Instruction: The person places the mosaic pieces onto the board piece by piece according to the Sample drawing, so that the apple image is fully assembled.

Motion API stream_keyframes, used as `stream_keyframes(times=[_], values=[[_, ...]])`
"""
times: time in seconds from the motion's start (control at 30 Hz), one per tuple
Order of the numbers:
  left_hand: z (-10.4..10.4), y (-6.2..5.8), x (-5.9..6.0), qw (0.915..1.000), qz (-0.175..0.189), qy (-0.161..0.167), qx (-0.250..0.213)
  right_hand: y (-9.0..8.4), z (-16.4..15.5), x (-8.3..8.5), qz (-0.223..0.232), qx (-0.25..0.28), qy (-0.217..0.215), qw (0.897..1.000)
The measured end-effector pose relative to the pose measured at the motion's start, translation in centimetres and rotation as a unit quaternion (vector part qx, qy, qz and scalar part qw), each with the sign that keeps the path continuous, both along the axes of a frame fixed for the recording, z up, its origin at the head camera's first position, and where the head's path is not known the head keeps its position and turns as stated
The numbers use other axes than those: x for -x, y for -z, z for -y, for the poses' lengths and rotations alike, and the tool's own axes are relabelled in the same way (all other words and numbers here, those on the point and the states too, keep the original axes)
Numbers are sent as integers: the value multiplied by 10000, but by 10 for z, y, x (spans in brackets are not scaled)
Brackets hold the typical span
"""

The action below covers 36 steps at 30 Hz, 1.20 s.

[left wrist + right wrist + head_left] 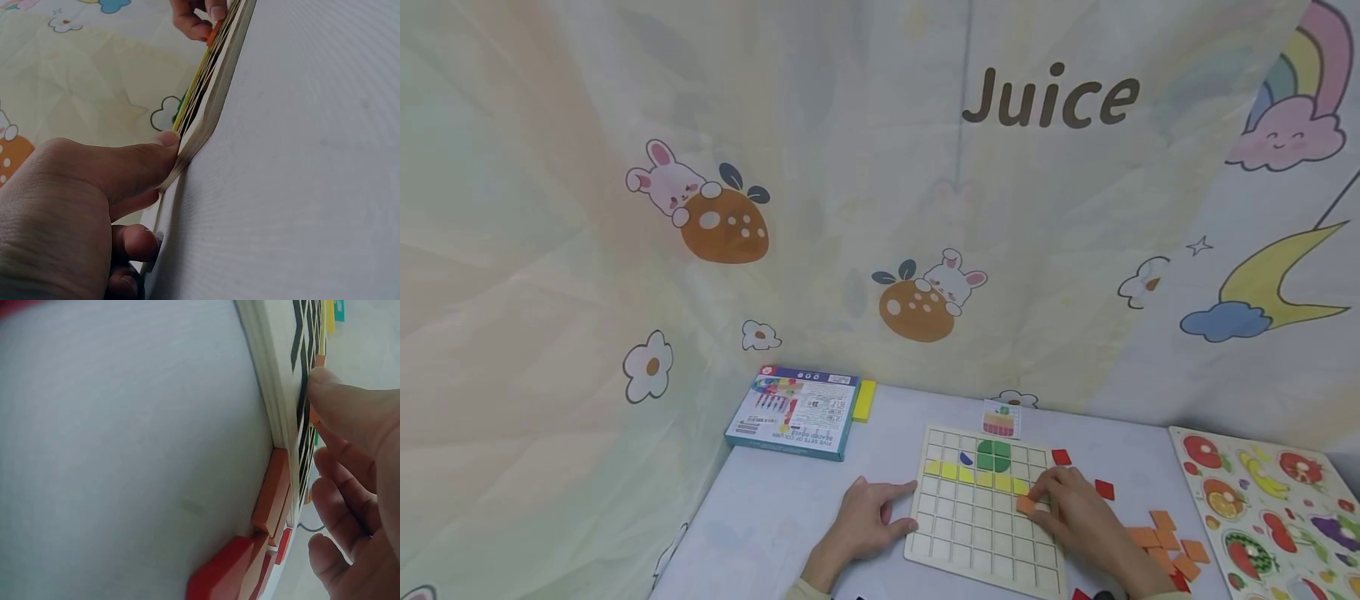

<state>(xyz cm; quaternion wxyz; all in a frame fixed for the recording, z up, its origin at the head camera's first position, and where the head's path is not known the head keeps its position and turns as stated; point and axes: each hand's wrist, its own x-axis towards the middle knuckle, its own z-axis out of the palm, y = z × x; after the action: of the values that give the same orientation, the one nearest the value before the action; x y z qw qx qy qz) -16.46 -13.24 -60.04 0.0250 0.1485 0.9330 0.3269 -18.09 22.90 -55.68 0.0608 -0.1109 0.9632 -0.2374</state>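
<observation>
My left hand [867,518] touches the left edge of a square wooden grid board [973,560] with an extended index finger and thumb, the two set apart along the edge. Over on the board's right part, my right hand [1082,512] pinches an orange square tile [1025,504] between thumb and fingers, just below the yellow row. That row of yellow tiles [949,472] runs across the grid, with some rounded pieces in it. Above it sit green pieces [994,456] and a small blue piece [966,458]. The right wrist view shows the thumb [331,387] right at the board's surface.
Loose orange tiles [1161,537] and several red tiles [1104,489] lie right of the board. A small picture card [1002,419] is behind it. At back left lies a flat box [793,412] beside a yellow strip [864,402]. A fruit-picture board [1262,508] lies far right.
</observation>
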Motion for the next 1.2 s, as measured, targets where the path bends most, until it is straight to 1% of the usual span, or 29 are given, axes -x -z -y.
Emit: stream_keyframes(times=[0.1,0.3,0.43,0.63,0.8,1.07,1.2], values=[[0,0,0,10000,5,-2,15,1,1,1,-47,-23,-5,10000],[-1,1,0,10000,-35,6,19,-2,3,4,263,235,250,9991],[-1,1,0,10000,-65,-7,8,-2,4,4,336,373,301,9983],[0,2,1,10000,-65,-14,16,2,1,5,281,401,371,9981],[0,2,1,10000,-38,-26,63,4,-1,4,332,486,437,9973],[0,1,1,10000,-6,-6,-6,3,-1,4,349,596,484,9964],[0,2,1,10000,3,-4,-10,3,-6,3,178,680,336,9970]])
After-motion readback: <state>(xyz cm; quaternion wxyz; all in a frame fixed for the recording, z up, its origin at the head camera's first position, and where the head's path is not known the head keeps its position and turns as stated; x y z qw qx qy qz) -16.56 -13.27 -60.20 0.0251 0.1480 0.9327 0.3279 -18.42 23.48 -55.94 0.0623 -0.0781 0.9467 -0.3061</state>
